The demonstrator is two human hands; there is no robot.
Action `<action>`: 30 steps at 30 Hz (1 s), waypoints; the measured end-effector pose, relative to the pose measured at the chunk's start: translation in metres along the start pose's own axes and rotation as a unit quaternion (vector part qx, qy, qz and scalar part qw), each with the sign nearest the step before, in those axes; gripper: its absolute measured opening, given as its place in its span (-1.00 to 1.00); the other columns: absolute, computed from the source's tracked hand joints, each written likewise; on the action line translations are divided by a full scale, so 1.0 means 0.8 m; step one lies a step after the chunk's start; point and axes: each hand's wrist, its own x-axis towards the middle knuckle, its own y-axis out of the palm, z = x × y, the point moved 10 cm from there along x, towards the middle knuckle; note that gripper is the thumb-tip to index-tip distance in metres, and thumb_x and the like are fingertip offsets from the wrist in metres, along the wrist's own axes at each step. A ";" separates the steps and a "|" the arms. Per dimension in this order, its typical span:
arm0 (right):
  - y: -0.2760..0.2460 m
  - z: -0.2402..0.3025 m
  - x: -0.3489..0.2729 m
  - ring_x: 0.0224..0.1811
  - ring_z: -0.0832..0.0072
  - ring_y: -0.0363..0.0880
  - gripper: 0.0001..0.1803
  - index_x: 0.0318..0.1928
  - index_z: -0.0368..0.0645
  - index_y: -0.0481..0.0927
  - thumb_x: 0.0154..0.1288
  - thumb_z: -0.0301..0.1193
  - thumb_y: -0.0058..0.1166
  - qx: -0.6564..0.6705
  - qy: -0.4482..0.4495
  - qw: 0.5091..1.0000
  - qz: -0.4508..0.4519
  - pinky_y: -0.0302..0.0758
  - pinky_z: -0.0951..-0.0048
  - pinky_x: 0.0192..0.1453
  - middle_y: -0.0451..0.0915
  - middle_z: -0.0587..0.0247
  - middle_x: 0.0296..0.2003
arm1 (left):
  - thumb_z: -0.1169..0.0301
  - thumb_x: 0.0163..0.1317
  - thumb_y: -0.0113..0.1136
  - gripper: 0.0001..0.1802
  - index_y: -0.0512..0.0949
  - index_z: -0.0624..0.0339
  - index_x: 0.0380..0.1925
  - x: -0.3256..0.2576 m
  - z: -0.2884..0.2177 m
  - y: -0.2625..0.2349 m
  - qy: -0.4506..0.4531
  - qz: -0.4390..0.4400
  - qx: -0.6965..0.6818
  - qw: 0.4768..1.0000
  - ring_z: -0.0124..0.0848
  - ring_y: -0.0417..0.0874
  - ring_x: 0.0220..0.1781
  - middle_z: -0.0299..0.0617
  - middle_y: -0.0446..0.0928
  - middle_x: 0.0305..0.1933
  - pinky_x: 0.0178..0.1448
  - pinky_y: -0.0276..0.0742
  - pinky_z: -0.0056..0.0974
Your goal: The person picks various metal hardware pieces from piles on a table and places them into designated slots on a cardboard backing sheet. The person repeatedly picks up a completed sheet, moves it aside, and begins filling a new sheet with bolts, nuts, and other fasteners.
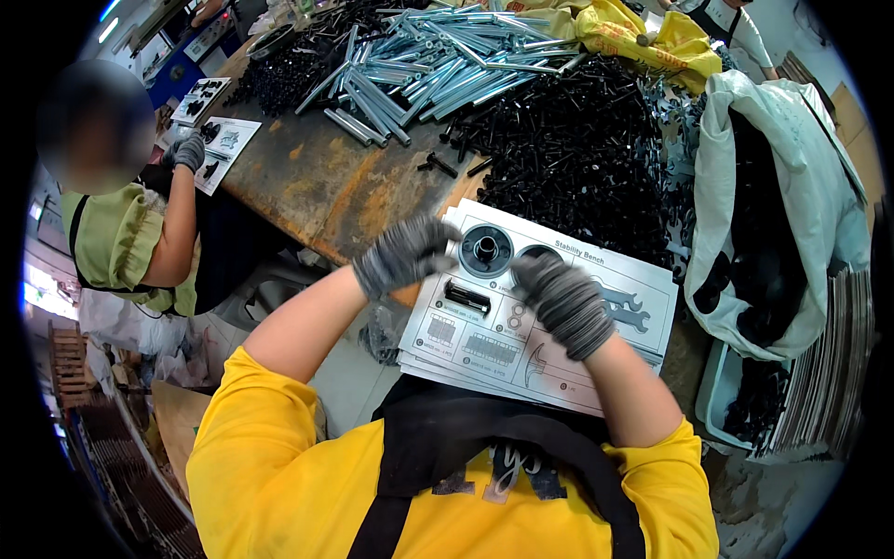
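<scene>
Both my hands wear grey knitted gloves over a stack of printed white sheets [438, 365]. My left hand [408, 255] is at the stack's upper left, fingers stretched toward a round black disc [486, 250] with a raised hub, and nothing shows in its grasp. Over the middle, my right hand [566, 303] bends its fingers down beside a second black disc [538, 253], which it partly covers. Motion blurs those fingertips, so their grip is unclear. Black bolts [467, 296] lie below the first disc. Grey open-ended wrenches [626, 312] rest right of my right hand.
A large heap of black bolts [568, 130] lies beyond the stack, with silvery metal tubes [438, 61] farther back on the worn table [326, 191]. At right are a white sack [712, 186] and a plastic bin [712, 396]. Another gloved person [130, 233] works at left.
</scene>
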 end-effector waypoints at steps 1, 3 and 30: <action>-0.023 -0.018 -0.003 -0.31 0.23 0.54 -0.71 -0.14 -0.03 0.48 0.08 -0.31 0.06 -0.045 0.014 0.997 -0.063 0.50 0.28 -0.27 0.50 0.12 -0.37 | 0.42 0.00 0.24 -0.69 0.47 0.15 -0.20 0.012 0.010 -0.010 0.004 -0.025 0.024 0.999 -0.37 0.52 -0.31 -0.18 0.47 -0.36 -0.20 0.48 -0.32; -0.065 -0.053 -0.004 -0.18 0.23 0.51 -0.64 -0.07 -0.01 0.45 0.05 -0.38 0.09 -0.091 0.062 0.984 -0.140 0.48 0.31 -0.16 0.48 0.11 -0.23 | 0.47 0.01 0.20 -0.69 0.48 0.16 -0.18 0.044 0.027 -0.022 -0.018 -0.048 0.100 0.994 -0.32 0.53 -0.24 -0.15 0.48 -0.30 -0.13 0.48 -0.30; -0.122 -0.200 0.101 0.01 0.14 0.45 -0.65 0.01 0.03 0.41 0.17 -0.37 -0.02 -0.245 0.239 0.940 -0.004 0.50 0.17 -0.03 0.33 0.14 0.07 | 0.48 -0.08 0.24 -0.74 0.59 0.04 -0.29 0.163 0.119 0.025 -0.062 0.117 0.348 0.928 -0.19 0.54 -0.13 -0.15 0.51 -0.22 -0.05 0.48 -0.26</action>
